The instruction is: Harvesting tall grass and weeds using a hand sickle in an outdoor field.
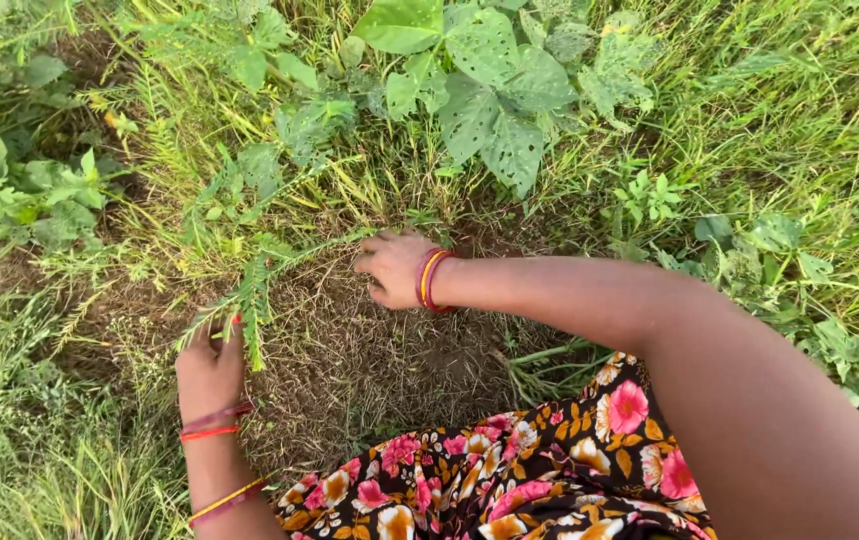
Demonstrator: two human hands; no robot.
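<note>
Two bare hands working low in weeds around a patch of bare soil (pixel 379 360), seen from above.

R arm comes in from the lower-right corner, forearm stretched across the patch, wrist bent, right hand (pixel 391 267) curled knuckles-up at the far edge of the soil w/ fingers pressed together down into the grass; what they grip is hidden, can't tell. Broad-leaf plant (pixel 494 95) w/ holed leaves stands just beyond it. Floral cloth (pixel 509 480) covers the bottom edge, cut off by the frame. L forearm rises from the bottom-left, left hand (pixel 209 368) at the patch's left edge, fingers closed round the base of a feathery-leaf weed stem (pixel 259 290) that leans up and right; fingertips mostly hidden by leaves. Red/yellow bangles (pixel 431 280) on R wrist, similar on L.
</note>
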